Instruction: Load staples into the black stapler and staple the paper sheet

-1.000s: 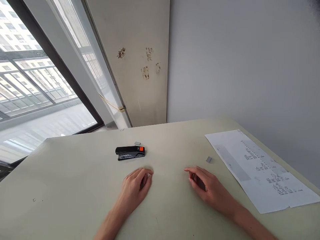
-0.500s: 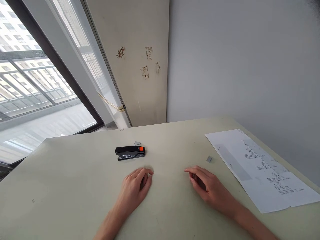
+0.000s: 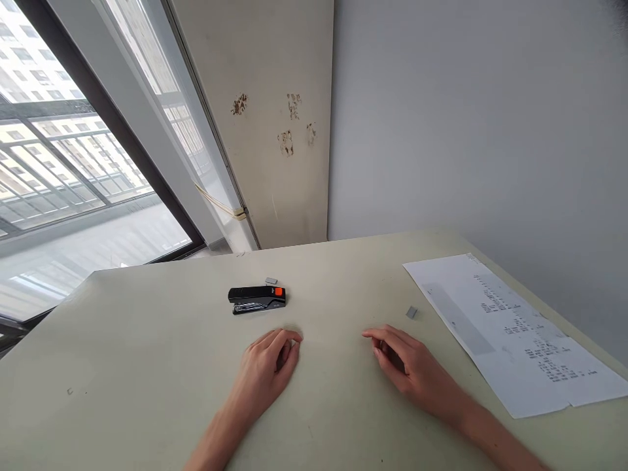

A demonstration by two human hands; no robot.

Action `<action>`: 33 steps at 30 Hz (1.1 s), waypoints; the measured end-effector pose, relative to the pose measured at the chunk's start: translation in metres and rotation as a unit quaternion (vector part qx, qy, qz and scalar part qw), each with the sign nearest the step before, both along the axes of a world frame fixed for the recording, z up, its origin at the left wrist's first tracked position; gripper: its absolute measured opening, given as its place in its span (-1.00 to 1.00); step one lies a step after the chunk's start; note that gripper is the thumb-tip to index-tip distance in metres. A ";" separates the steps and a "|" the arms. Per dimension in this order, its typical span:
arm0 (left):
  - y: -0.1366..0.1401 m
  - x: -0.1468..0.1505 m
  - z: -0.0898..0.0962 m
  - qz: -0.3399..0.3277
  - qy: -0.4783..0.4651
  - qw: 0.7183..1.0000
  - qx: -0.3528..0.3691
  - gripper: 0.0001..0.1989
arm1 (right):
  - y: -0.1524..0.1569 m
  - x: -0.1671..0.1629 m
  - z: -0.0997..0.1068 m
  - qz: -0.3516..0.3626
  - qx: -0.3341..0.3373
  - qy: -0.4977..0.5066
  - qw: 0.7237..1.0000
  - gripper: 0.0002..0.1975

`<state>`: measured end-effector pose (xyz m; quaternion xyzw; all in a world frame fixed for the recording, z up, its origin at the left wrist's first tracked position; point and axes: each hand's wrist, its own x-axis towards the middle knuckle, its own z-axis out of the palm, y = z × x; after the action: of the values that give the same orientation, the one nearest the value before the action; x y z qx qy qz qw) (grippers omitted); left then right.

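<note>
My left hand (image 3: 269, 365) rests on the table with its fingers loosely bent and the thumb close to the index finger. No object shows in it. Just beyond it lies a black stapler (image 3: 257, 299) with an orange-red patch on its right end. A small grey strip of staples (image 3: 271, 281) sits against the stapler's far side. On the right, my right hand (image 3: 401, 364) also rests on the table, index finger stretched out and the others curled, holding nothing visible. Another small grey staple strip (image 3: 411, 313) lies beyond that hand, apart from it.
Printed paper sheets (image 3: 471, 327) lie along the right side of the pale table (image 3: 161, 353). A grey wall (image 3: 471, 131) rises behind the table's right part. At the far left is a glass window (image 3: 59, 150) with railings outside.
Both hands and the things on the table keep their places. Only the camera view has shifted very slightly.
</note>
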<state>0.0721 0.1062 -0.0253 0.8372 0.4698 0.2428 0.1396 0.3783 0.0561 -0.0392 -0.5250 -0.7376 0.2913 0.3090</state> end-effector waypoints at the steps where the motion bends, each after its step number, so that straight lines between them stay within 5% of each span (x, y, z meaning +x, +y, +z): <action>1: 0.000 0.000 0.000 0.000 0.001 1.000 0.000 -0.80 | 0.000 0.000 0.000 -0.001 0.000 -0.001 1.000 -0.73; 33: -0.002 -0.002 -0.003 0.004 0.001 1.000 0.003 -0.84 | 0.000 -0.002 0.002 0.002 -0.004 -0.008 1.000 -0.76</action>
<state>0.0700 0.1046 -0.0284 0.8358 0.4727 0.2442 0.1354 0.3760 0.0556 -0.0375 -0.5273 -0.7395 0.2911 0.3006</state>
